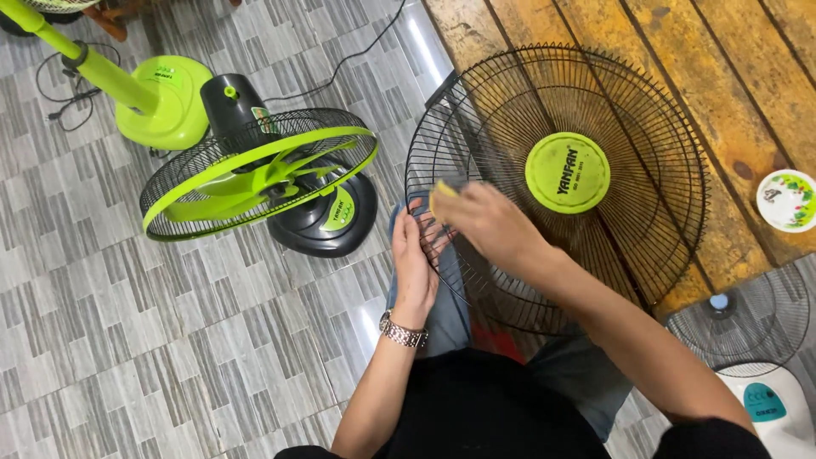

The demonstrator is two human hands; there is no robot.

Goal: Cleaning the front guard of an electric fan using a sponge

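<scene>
The fingers point(422, 223) of the left hand point(414, 263) are curled through and clamped on the rim wires of the black grille point(557, 183), while the right hand point(489, 225) has its fingers closed on a small yellow sponge point(444, 194) pressed against the wires just inside that rim. The grille rests across the person's lap and against the wooden surface point(646, 51), tilted so its dished face and green centre cap point(567, 172) look up toward the camera. Being round, it has no long axis in its own plane; its axis runs through the cap, roughly toward the viewer, and the wires radiate from the cap to the rim. For good work, the sponge is best stroked along each wire, cap to rim, not across, so that it does not snag. The left hand should stay near the worked sector to stop the wires flexing, and the grille is better rotated by the rim than reached across. Light pressure is judged sufficient, as the thin wires could bend. On the tiled floor point(170, 340) to the left stands a green fan point(255, 174) with its front guard off; a white fan point(761, 374) sits at lower right and a small dish point(787, 200) lies on the wood.
</scene>
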